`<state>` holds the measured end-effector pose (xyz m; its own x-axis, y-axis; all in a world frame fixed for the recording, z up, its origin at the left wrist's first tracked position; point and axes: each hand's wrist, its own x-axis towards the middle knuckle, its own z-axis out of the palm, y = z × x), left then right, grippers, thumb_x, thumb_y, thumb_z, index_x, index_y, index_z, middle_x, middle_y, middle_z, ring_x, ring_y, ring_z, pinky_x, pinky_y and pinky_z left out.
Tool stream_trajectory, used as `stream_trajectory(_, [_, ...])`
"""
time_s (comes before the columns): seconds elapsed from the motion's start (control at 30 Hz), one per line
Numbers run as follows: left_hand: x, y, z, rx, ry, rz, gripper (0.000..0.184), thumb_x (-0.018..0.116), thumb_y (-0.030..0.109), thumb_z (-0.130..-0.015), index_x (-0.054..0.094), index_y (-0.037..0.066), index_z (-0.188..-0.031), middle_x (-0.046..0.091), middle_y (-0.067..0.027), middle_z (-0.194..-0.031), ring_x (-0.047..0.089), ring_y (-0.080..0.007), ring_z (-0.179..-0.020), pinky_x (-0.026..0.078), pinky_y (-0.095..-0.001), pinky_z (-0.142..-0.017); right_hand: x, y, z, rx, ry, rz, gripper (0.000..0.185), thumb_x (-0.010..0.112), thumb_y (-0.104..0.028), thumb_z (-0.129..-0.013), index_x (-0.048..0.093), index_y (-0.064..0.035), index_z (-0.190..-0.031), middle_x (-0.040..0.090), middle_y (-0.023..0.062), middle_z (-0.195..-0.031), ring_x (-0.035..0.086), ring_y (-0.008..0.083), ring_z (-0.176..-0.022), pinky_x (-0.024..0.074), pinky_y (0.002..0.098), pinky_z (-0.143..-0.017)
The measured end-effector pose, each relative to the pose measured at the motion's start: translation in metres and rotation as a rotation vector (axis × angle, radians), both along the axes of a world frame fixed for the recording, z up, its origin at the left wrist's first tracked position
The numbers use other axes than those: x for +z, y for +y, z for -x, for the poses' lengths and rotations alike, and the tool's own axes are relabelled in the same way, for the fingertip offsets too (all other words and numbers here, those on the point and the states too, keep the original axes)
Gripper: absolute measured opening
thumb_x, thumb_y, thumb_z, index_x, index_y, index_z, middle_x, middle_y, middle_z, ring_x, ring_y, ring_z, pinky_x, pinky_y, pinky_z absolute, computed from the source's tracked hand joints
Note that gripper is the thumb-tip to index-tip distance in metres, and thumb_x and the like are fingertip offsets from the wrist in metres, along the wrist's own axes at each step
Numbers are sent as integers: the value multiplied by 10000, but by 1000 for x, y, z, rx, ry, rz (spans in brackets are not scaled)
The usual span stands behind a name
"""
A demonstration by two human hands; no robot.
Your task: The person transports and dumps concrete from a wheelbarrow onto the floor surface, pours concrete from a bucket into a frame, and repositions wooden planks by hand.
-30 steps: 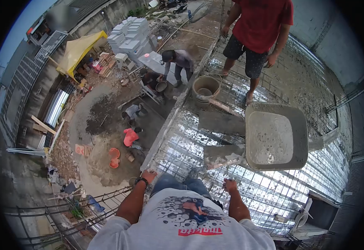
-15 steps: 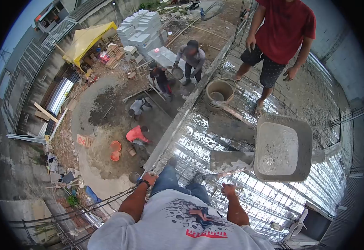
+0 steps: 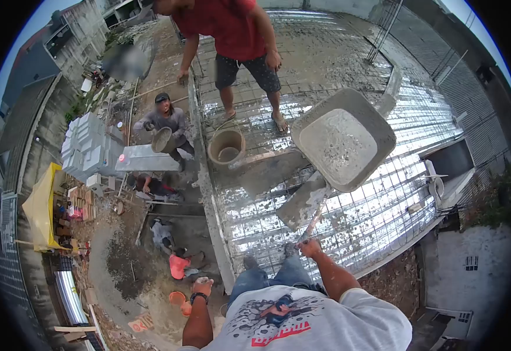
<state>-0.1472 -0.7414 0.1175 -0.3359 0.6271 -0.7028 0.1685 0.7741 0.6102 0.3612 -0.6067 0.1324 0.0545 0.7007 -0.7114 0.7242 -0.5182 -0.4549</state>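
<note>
My left hand (image 3: pixel 202 286), with a dark band at the wrist, is held low at the slab edge, its fingers curled and no object showing in them. My right hand (image 3: pixel 310 248) is closed in front of my jeans. It overlaps the lower end of a wheelbarrow handle (image 3: pixel 317 215); whether the fingers grip it I cannot tell. Beyond it stands the wheelbarrow (image 3: pixel 345 140), its tray coated with wet grey concrete. A bucket (image 3: pixel 226 147) smeared with cement stands near the other handle.
A co-worker in a red shirt (image 3: pixel 226 32) stands barefoot on the rebar grid (image 3: pixel 378 199). The concrete slab edge (image 3: pixel 215 234) drops to the ground, where several people work. One in grey (image 3: pixel 170 126) holds a basin (image 3: pixel 162 140). Pale blocks (image 3: pixel 91 146) are stacked beyond.
My view has swung to the right. My right hand has come closer to the wheelbarrow handle. The red-shirted co-worker now leans toward the edge, and the basin below is raised.
</note>
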Motion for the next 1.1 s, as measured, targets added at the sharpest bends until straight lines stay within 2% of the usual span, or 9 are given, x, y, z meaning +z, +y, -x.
stream_trajectory(0.1, [10, 16, 20, -159, 128, 92, 395, 749, 146, -720, 610, -35, -1042, 671, -58, -827, 614, -124, -668, 499, -259, -633, -13, -16, 10, -91, -56, -159, 411, 646, -415, -815, 696, -11, -871, 682, 114, -758, 640, 198, -641, 505, 369, -684])
stream_trajectory(0.23, [-11, 39, 36, -205, 61, 100, 439, 784, 127, -694, 602, -22, -1064, 668, -62, -835, 620, -126, -695, 503, -269, -637, -23, -45, -6, -233, 5, 54, 546, 539, -515, -833, 687, 5, -914, 662, 228, -923, 623, 363, -964, 471, 425, -850])
stream_trajectory(0.4, [3, 79, 7, -140, -132, -25, 437, 761, 125, -726, 543, 2, -1085, 630, -58, -792, 595, -137, -609, 469, -289, -490, -22, -68, -20, -242, -70, 169, 542, 521, -509, -828, 687, -10, -959, 664, 219, -949, 628, 353, -957, 463, 416, -872])
stream_trajectory(0.53, [21, 105, -23, -152, -139, 15, 406, 723, 67, -738, 540, -3, -1093, 635, -67, -813, 602, -143, -647, 484, -277, -550, -65, -74, -28, -276, -51, 139, 533, 520, -516, -824, 694, -26, -941, 668, 205, -954, 626, 357, -961, 460, 424, -875])
stream_trajectory(0.7, [-6, 106, -32, -181, -251, 14, 331, 683, 41, -736, 569, 33, -1046, 662, -67, -882, 617, -149, -725, 499, -263, -621, -81, -49, -11, -452, 107, 79, 542, 546, -520, -821, 701, -3, -869, 679, 195, -810, 657, 338, -841, 492, 419, -782])
stream_trajectory(0.77, [-12, 105, -29, -455, -14, 25, 313, 668, 36, -744, 570, 44, -1041, 654, -52, -883, 615, -147, -740, 502, -265, -642, -71, -39, -1, -604, 244, 135, 521, 563, -510, -818, 706, -11, -860, 683, 169, -777, 668, 314, -789, 503, 411, -758])
stream_trajectory(0.87, [-21, 107, -29, -476, 5, 97, 286, 654, 37, -752, 575, 51, -1026, 648, -42, -887, 616, -143, -764, 505, -275, -670, -65, -25, 9, -471, 246, 135, 399, 593, -358, -869, 663, 34, -882, 668, 131, -712, 647, 197, -605, 512, 337, -566])
stream_trajectory(0.93, [-3, 120, -35, -290, -242, 168, 270, 647, 41, -757, 576, 48, -1018, 647, -38, -892, 625, -146, -802, 508, -287, -716, -79, -26, 9, -476, 183, 58, 417, 599, -384, -860, 665, 28, -854, 664, 128, -695, 643, 198, -595, 511, 342, -568])
stream_trajectory(1.1, [37, 150, -76, -530, 45, 42, 390, 670, 51, -737, 548, 8, -1104, 645, -53, -887, 618, -141, -779, 503, -267, -696, -104, -23, -1, -359, 49, 88, 516, 615, -465, -800, 673, 43, -868, 679, 185, -764, 678, 284, -729, 526, 375, -697])
